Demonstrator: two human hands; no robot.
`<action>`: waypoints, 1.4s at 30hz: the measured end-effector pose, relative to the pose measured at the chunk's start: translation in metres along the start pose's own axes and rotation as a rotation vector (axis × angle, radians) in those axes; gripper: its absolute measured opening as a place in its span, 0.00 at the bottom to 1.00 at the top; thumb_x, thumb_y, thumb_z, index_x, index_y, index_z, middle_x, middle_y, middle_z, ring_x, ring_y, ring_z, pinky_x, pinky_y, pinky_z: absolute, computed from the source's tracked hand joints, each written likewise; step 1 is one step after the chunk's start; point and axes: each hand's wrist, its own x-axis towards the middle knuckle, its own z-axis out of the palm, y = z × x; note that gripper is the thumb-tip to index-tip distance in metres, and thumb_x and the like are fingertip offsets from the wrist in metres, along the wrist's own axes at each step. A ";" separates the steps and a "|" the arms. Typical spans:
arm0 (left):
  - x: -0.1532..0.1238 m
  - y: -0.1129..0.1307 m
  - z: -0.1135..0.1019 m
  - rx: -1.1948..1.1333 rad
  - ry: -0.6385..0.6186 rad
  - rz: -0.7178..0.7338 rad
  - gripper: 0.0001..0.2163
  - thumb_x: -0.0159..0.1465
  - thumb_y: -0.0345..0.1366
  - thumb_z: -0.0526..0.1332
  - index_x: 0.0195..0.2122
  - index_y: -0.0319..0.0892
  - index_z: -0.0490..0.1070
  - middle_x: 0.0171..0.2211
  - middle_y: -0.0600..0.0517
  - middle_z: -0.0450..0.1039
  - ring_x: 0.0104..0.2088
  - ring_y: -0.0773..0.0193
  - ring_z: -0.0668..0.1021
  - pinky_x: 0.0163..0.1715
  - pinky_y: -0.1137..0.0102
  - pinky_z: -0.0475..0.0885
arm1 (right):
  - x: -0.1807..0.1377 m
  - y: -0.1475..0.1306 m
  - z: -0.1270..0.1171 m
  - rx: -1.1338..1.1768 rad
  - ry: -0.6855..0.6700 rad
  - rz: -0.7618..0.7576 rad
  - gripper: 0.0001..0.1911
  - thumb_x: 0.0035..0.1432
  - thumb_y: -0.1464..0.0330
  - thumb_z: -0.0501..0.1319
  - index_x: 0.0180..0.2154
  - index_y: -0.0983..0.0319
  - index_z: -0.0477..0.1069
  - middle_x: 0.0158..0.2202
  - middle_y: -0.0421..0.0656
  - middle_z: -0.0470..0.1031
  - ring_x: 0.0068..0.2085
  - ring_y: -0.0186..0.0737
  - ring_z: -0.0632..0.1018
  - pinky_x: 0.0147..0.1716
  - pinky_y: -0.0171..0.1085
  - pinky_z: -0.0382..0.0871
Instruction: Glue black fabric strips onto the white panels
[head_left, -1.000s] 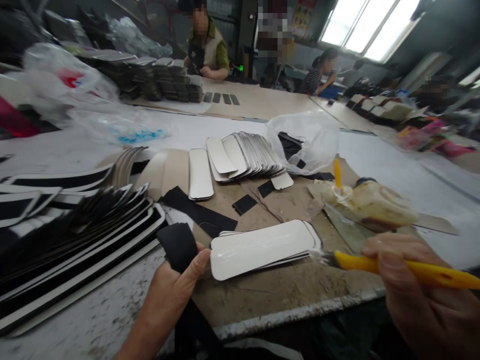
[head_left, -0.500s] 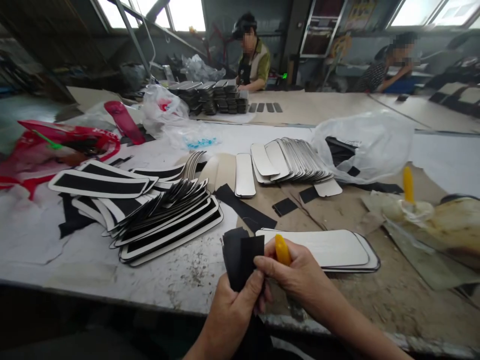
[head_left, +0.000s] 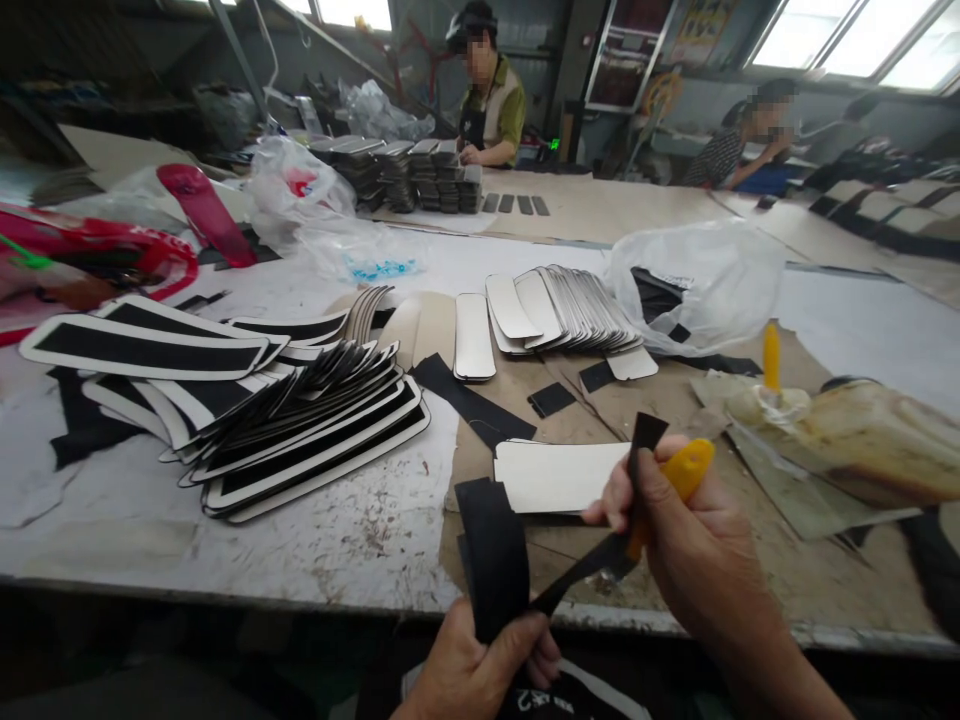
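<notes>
Workshop interior, lit by daylight from high windows.
Large windows [head_left: 862, 40] upper rt, glare blown out; smaller window [head_left: 352, 12] top ctr-left. Dark grey wall [head_left: 697, 95] betw. them, w/ a pale-framed dark rack [head_left: 626, 60] against it. Fgd: worn, paint-flecked worktable [head_left: 135, 520] w/ metal front edge. Behind it a long tan-topped table [head_left: 622, 210]; another tan table [head_left: 862, 255] far rt. Near edge of rm in shadow.

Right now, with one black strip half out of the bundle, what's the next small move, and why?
Probably draw the black strip fully clear with the right hand. That hand pinches it alongside the yellow handle, yet its lower end meets the bundle gripped in the left hand, and the white piece lies bare just ahead on the table.
</notes>
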 end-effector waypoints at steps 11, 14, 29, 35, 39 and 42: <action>0.051 0.045 -0.032 0.032 0.384 0.086 0.16 0.52 0.48 0.66 0.31 0.39 0.68 0.18 0.59 0.64 0.19 0.73 0.65 0.19 0.76 0.60 | 0.049 -0.030 -0.040 -0.935 -0.665 -0.061 0.16 0.61 0.59 0.52 0.25 0.61 0.65 0.24 0.38 0.68 0.25 0.33 0.68 0.26 0.32 0.60; 0.062 0.050 -0.030 0.136 0.328 0.068 0.16 0.52 0.47 0.65 0.32 0.39 0.69 0.18 0.58 0.65 0.20 0.72 0.65 0.20 0.76 0.60 | 0.068 -0.017 -0.008 -0.971 -0.764 -0.077 0.14 0.61 0.61 0.52 0.27 0.61 0.66 0.25 0.38 0.69 0.26 0.33 0.68 0.27 0.32 0.58; 0.068 0.060 -0.029 0.207 0.258 -0.004 0.10 0.57 0.43 0.60 0.30 0.40 0.67 0.17 0.58 0.63 0.20 0.70 0.65 0.22 0.74 0.61 | 0.093 0.005 0.032 -1.181 -0.858 -0.062 0.10 0.61 0.65 0.54 0.31 0.61 0.69 0.28 0.43 0.74 0.30 0.38 0.72 0.28 0.33 0.56; 0.073 0.069 -0.019 0.269 0.344 0.023 0.12 0.53 0.43 0.64 0.22 0.41 0.67 0.14 0.58 0.62 0.17 0.69 0.64 0.19 0.73 0.59 | 0.093 0.009 0.035 -1.238 -0.847 -0.114 0.10 0.61 0.63 0.53 0.34 0.60 0.70 0.31 0.44 0.76 0.32 0.42 0.75 0.27 0.33 0.55; 0.076 0.066 -0.016 0.285 0.426 0.064 0.11 0.52 0.42 0.64 0.20 0.41 0.68 0.13 0.58 0.62 0.17 0.68 0.65 0.19 0.73 0.60 | 0.090 0.003 0.024 -1.301 -0.864 -0.147 0.10 0.58 0.61 0.57 0.34 0.60 0.71 0.31 0.45 0.77 0.33 0.44 0.76 0.26 0.34 0.55; 0.077 0.057 -0.021 0.308 0.445 0.068 0.11 0.53 0.43 0.64 0.23 0.40 0.70 0.14 0.58 0.64 0.18 0.68 0.66 0.20 0.73 0.61 | 0.084 -0.007 -0.013 -1.329 -0.852 -0.054 0.10 0.57 0.60 0.58 0.30 0.59 0.70 0.28 0.43 0.76 0.31 0.42 0.75 0.26 0.34 0.56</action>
